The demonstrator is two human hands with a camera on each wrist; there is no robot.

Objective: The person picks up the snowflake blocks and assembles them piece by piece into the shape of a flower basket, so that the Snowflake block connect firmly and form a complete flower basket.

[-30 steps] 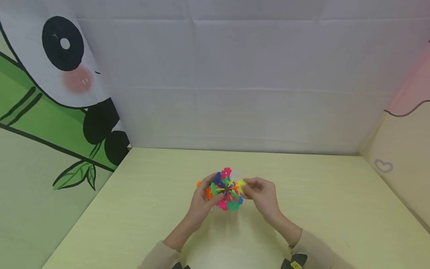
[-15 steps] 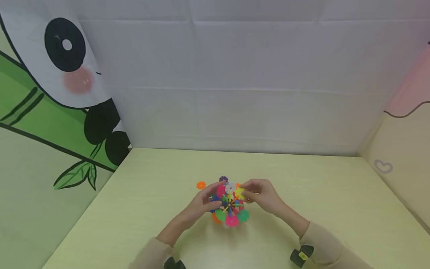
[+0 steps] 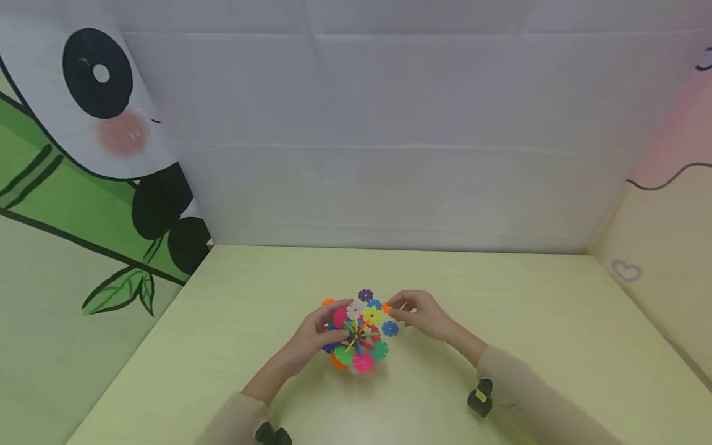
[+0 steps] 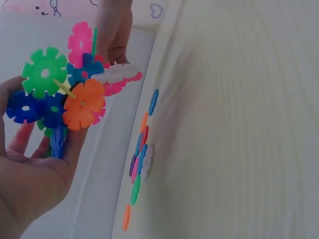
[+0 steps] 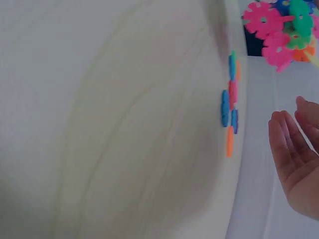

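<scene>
A many-coloured ball of interlocking snowflake discs is held in my left hand, raised above the table. Thumb and fingers grip its left side; in the left wrist view orange, green, blue and pink discs face the camera. A yellow disc sits at the upper part of the ball in the head view. To the right of it, my right hand is apart from the ball, its fingertips overlapping a loose orange disc in that view. In the right wrist view, nothing shows between its thumb and fingers.
Several loose discs lie on the pale table beyond the ball: a purple disc, a blue disc and an orange disc among them. A white cloth wall rises at the table's back edge, with printed side walls left and right.
My right hand has let go of the yellow disc, which stays on the ball, and has drawn away from it. My left hand has lowered and turned the ball, then moved it left.
</scene>
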